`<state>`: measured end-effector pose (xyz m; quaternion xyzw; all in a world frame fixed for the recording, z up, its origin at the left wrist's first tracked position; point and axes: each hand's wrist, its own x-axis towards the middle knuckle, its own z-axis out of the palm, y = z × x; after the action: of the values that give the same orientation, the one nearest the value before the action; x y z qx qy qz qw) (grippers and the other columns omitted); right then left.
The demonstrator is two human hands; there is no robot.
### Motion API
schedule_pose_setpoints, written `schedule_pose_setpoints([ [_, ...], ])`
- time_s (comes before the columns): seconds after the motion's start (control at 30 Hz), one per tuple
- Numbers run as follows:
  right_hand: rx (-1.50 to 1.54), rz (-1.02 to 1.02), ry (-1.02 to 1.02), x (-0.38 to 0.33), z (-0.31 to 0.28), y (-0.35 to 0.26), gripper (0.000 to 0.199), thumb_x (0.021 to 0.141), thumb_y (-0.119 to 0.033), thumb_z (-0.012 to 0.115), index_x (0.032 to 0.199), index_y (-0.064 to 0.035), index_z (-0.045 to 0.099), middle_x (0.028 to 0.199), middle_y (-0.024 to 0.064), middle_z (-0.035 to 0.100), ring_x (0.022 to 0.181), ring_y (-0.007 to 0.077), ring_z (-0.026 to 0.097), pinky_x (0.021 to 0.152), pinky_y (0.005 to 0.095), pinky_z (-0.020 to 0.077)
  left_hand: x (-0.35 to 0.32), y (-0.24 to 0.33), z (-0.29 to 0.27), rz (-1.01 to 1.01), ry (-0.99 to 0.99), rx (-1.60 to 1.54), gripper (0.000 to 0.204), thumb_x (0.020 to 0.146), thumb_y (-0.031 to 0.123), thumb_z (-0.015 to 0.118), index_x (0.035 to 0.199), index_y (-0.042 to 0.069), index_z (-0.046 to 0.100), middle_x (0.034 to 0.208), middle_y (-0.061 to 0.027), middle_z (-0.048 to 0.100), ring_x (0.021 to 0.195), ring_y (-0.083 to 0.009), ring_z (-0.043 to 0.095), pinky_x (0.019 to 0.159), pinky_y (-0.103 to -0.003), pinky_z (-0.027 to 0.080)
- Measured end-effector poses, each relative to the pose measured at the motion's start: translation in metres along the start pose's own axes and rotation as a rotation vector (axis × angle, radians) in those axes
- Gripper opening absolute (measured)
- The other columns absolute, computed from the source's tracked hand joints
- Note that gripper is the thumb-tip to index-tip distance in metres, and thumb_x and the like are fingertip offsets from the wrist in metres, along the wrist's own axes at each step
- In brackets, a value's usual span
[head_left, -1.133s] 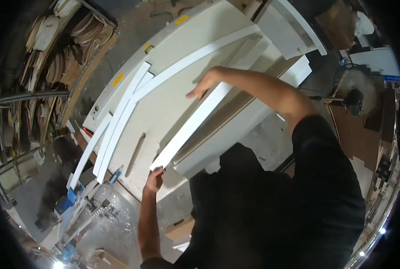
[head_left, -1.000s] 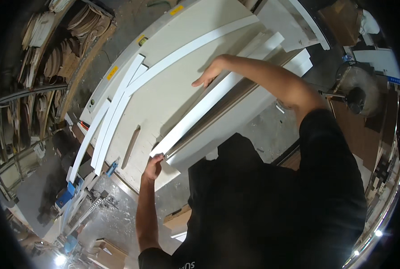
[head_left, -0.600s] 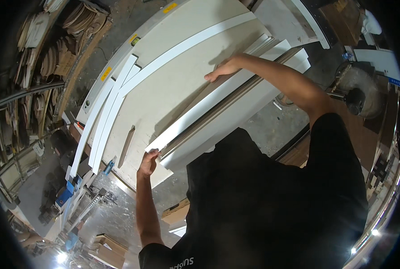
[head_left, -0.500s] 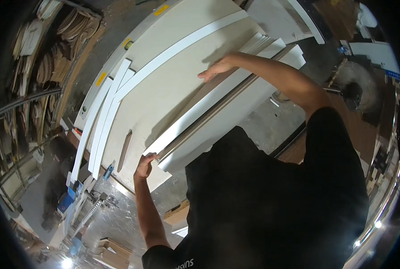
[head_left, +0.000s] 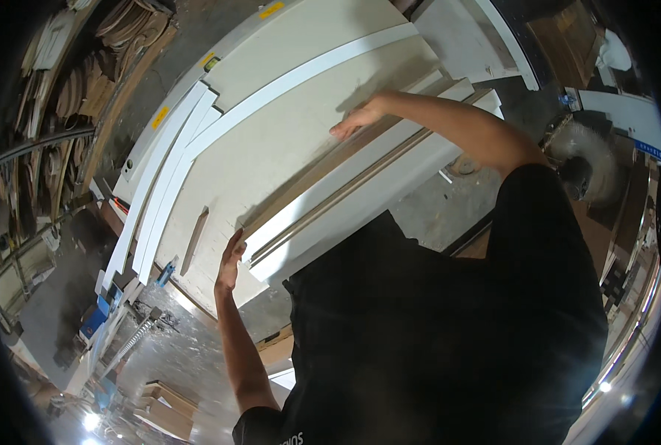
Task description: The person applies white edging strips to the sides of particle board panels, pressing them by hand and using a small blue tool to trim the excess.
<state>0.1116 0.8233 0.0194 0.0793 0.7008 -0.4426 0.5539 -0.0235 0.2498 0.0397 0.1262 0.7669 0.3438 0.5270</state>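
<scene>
Several long white boards (head_left: pixel 352 177) with brown edges lie together, slanting from lower left to upper right across the near side of a pale work table (head_left: pixel 241 178). My left hand (head_left: pixel 229 265) is at their lower left end, its fingers stretched upward and touching the end of the boards. Reaching across the boards, my right hand (head_left: pixel 358 121) rests along their far brown edge with its fingers extended toward the left; its thumb is not clearly visible. Neither hand is wrapped round a board.
White strips (head_left: pixel 169 163) and a long level (head_left: pixel 160 119) lie on the table's far left side. A short brown stick (head_left: pixel 195 241) and a blue tool (head_left: pixel 166 273) are near its left end. Curved wooden pieces (head_left: pixel 126 33) fill a rack at the far left.
The brown far edge of the boards shows more now, and the boards have shifted closer together. My left fingers have straightened up against their end. My right hand stays at the far edge.
</scene>
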Motion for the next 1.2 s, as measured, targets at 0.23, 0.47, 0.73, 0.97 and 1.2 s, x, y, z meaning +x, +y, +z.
schedule_pose_setpoints([
  [0.23,-0.028,0.02,0.059,-0.011,0.015,0.004,0.101,0.098,-0.095,0.034,0.16,-0.0205,0.062,0.17,0.007,0.053,0.16,0.034,0.042,0.134,0.0513,0.0286,0.005,-0.004,-0.003,-0.093,-0.014,-0.071,0.098,0.104,0.076,0.053,0.169,0.004,0.043,0.175,-0.0189,0.043,0.163,-0.0341,0.035,0.135,-0.048,0.02],
  [0.47,-0.136,0.016,0.152,-0.017,0.02,0.025,0.107,0.094,-0.099,0.037,0.16,-0.0187,0.062,0.17,0.0096,0.052,0.16,0.0324,0.043,0.133,0.0507,0.0277,-0.003,-0.012,0.029,-0.115,0.087,-0.52,0.098,0.109,0.075,0.043,0.173,0.001,0.032,0.18,-0.019,0.031,0.168,-0.0324,0.022,0.137,-0.053,0.009],
  [0.73,-0.171,0.111,0.168,-0.032,0.016,0.031,0.108,0.092,-0.101,0.034,0.158,-0.0212,0.064,0.174,0.0133,0.046,0.162,0.0386,0.038,0.132,0.0516,0.0288,-0.008,-0.02,0.027,-0.131,0.103,-0.672,0.086,0.11,0.069,0.045,0.17,0.007,0.043,0.177,-0.0172,0.037,0.165,-0.0343,0.03,0.133,-0.057,0.018],
  [0.97,-0.041,0.148,0.468,-0.062,-0.029,0.115,0.115,0.09,-0.099,0.044,0.158,-0.0087,0.061,0.173,0.0202,0.046,0.163,0.0394,0.037,0.133,0.0502,0.0281,-0.011,-0.008,0.043,-0.186,0.263,-0.613,0.084,0.115,0.065,0.039,0.169,0.001,0.043,0.171,-0.0165,0.048,0.156,-0.0322,0.046,0.129,-0.047,0.034],
  [1.2,0.109,0.709,0.528,-0.147,-0.064,0.198,0.105,0.098,-0.087,0.051,0.17,-0.01,0.044,0.175,0.0189,0.042,0.161,0.0394,0.04,0.125,0.0585,0.0418,-0.019,-0.016,0.05,-0.139,0.3,-0.712,0.1,0.11,0.077,0.038,0.172,-0.001,0.034,0.173,-0.0222,0.041,0.158,-0.0379,0.04,0.131,-0.049,0.029],
])
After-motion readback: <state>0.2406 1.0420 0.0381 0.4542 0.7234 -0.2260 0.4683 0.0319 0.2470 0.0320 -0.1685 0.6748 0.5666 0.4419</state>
